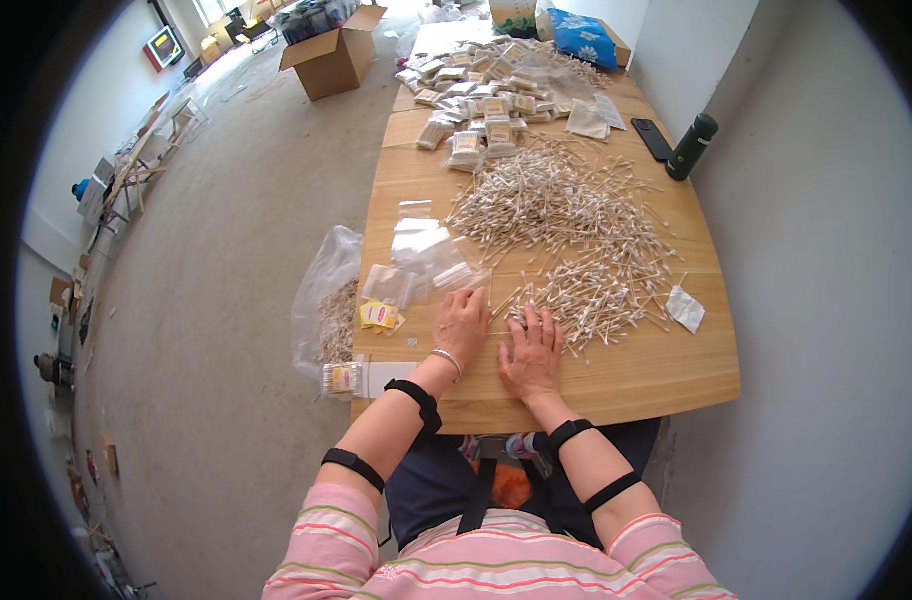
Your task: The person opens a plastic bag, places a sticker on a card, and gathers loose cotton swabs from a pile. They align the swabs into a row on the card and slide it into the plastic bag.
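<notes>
A wide heap of wooden-stick cotton swabs (566,205) covers the middle of the wooden table, with looser swabs (616,300) spread toward me. My right hand (533,355) lies palm down at the near edge of these, fingers apart and tips touching some sticks. Close on its left, my left hand (462,325) rests on the table with fingers bent and held together; its palm side is hidden, so what it holds does not show. Clear plastic bags (421,250) lie just beyond my left hand. Small yellow printed cards (380,316) sit to its left.
A filled swab pack (343,378) rests at the table's left edge by a white strip (391,376). Many filled packs (466,145) pile up farther back. A phone (652,139) and dark bottle (692,147) stand by the right wall. A swab-filled bag (326,300) hangs beside the table.
</notes>
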{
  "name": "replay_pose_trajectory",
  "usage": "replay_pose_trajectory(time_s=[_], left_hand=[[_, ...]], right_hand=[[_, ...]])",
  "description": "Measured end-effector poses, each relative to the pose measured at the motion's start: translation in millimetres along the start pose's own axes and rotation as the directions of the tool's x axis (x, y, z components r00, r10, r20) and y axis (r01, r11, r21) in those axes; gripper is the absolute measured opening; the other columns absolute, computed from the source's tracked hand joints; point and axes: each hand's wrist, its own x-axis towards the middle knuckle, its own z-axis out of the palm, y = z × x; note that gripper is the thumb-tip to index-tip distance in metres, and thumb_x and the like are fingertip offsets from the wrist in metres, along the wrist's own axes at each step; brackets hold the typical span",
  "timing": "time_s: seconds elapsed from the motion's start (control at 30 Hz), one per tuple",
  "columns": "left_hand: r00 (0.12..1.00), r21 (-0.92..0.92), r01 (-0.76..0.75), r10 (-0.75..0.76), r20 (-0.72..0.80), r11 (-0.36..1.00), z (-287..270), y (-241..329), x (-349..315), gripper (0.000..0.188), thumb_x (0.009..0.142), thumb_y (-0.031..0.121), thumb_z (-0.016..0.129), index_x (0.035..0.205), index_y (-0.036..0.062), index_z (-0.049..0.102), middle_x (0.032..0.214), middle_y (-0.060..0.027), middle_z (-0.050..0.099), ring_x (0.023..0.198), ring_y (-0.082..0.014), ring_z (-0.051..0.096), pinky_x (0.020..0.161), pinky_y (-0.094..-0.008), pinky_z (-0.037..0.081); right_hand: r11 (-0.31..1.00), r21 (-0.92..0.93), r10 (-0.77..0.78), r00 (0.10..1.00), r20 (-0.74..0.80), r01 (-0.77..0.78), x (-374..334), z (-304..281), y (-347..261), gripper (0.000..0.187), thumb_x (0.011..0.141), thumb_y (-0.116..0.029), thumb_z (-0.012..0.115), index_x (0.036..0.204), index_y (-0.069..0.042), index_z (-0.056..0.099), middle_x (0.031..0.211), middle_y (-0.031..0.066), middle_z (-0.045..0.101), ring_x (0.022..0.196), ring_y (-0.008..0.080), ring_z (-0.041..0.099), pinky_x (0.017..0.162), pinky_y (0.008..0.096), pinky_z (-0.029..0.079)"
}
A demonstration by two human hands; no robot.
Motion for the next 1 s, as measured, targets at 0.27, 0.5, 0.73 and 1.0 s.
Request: replay_pose_trajectory(time_s=[0.27,0.5,0.73,1.0], left_hand=[[0.979,-0.163,-0.179,0.160,-0.123,0.970,26,13,-3,0.019,0.082,0.009,0.060,0.100,0.0068,0.066,0.111,-0.0093,0.064,0.109,-0.0271,0.056,0.093,-0.0363,0.043],[0.962,-0.323,-0.260,0.216,-0.168,0.910,5,-7,-43,0.016,0.080,0.000,0.060,0.093,0.0045,0.067,0.100,-0.0108,0.067,0.099,-0.0286,0.060,0.086,-0.0368,0.048],[0.977,-0.381,-0.208,0.169,-0.132,0.901,-17,-2,-75,0.014,0.080,-0.001,0.061,0.092,0.0032,0.067,0.097,-0.0109,0.066,0.095,-0.0291,0.060,0.084,-0.0358,0.048],[0.963,-0.309,-0.267,0.243,-0.116,0.913,-17,-14,-92,0.017,0.080,0.001,0.063,0.096,0.0055,0.068,0.094,-0.0115,0.063,0.091,-0.0303,0.058,0.080,-0.0370,0.048]], right_hand=[[1.000,0.000,-0.019,1.000,-0.019,0.019,-2,2,1,0.047,0.076,-0.026,0.064,0.120,-0.011,0.056,0.140,0.0109,0.039,0.134,0.0316,0.027,0.111,0.0480,0.018],[0.996,0.068,0.063,0.983,-0.173,-0.052,-2,0,9,0.051,0.075,-0.024,0.063,0.121,-0.007,0.051,0.132,0.0130,0.044,0.130,0.0312,0.032,0.110,0.0475,0.021],[0.993,0.117,0.044,0.990,-0.136,-0.028,-1,0,10,0.041,0.078,-0.019,0.058,0.116,-0.007,0.054,0.124,0.0098,0.050,0.120,0.0275,0.041,0.105,0.0449,0.028],[0.974,-0.006,-0.226,0.968,-0.107,0.226,-3,-8,33,0.033,0.081,-0.019,0.057,0.113,-0.014,0.061,0.122,0.0034,0.054,0.122,0.0273,0.039,0.107,0.0468,0.026]])
